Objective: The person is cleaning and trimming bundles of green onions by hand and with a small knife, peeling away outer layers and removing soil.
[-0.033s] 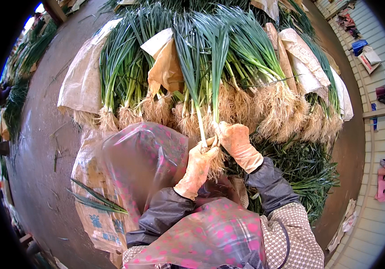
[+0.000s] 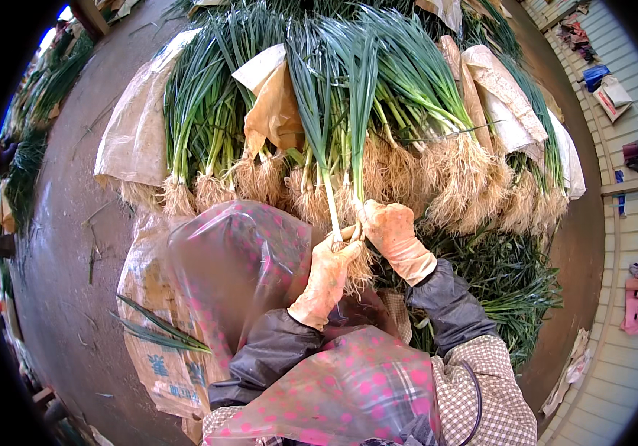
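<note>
My left hand [image 2: 325,275], in a pale orange glove, is closed round the root end of a long green onion [image 2: 332,204]. Against it, my right hand [image 2: 393,236], gloved alike, grips the base of a second green onion [image 2: 357,167]. Both stalks stand with white ends towards me and dark green leaves pointing away. Shaggy tan roots [image 2: 360,273] hang below the gloves. The fingertips partly hide each other and the stalk bases. Just beyond my hands lies a row of green onions [image 2: 211,141], roots facing me, some tied in bundles [image 2: 456,178].
Clear plastic with pink dots [image 2: 237,260] covers my lap. Dark cut leaves [image 2: 490,282] pile up at right. A printed sack [image 2: 159,372] with loose leaves [image 2: 163,331] lies at left. Sacking sheets [image 2: 140,119] lie among the onions. A pale wall [image 2: 631,238] runs along the right.
</note>
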The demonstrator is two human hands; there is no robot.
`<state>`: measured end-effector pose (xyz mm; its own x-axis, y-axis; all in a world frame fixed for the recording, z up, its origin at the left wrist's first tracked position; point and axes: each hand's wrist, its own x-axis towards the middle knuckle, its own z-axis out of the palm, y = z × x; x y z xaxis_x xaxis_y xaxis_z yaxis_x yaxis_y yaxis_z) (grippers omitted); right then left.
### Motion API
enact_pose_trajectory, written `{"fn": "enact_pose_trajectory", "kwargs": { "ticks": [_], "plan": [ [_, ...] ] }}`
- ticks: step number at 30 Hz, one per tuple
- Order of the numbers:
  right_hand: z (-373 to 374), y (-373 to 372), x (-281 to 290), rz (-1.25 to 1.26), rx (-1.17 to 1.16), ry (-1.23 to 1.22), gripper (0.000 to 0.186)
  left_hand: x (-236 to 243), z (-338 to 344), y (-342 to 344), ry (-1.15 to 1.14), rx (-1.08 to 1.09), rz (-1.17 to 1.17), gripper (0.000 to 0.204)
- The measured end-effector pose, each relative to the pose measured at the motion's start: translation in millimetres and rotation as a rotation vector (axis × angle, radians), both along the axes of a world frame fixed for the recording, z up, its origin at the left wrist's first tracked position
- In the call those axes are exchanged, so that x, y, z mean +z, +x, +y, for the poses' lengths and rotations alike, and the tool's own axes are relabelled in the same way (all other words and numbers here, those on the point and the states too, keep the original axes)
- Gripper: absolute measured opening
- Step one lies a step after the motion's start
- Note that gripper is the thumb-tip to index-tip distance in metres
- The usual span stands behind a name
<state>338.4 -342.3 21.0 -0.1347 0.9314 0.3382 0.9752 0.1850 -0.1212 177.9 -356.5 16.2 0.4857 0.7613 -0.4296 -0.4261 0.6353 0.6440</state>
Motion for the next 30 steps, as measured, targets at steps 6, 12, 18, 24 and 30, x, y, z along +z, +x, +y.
{"fn": "enact_pose_trajectory", "kwargs": {
  "ticks": [6, 12, 18, 24, 30],
  "plan": [
    [-35, -13, 46, 0.343, 0.34, -0.055, 0.016, 5, 8, -2, -0.104, 0.062, -0.092, 0.033],
    [-34, 15, 81, 1.075, -0.148, -0.419, 0.025, -3, 12, 5, -0.089, 0.023, -0.094, 0.028],
    [-11, 2, 12, 0.132, 0.31, -0.049, 0.019, -17, 5, -3, -0.181, -0.111, -0.14, 0.022],
    [-43, 20, 122, 1.474, 0.386, -0.897, 0.017, 10, 10, -23, -0.151, -0.019, -0.625, 0.037],
    [26, 153, 86, -0.326, -0.616, -0.037, 0.043, 14, 3, -11, -0.134, -0.363, -0.6, 0.055]
  ]
}}
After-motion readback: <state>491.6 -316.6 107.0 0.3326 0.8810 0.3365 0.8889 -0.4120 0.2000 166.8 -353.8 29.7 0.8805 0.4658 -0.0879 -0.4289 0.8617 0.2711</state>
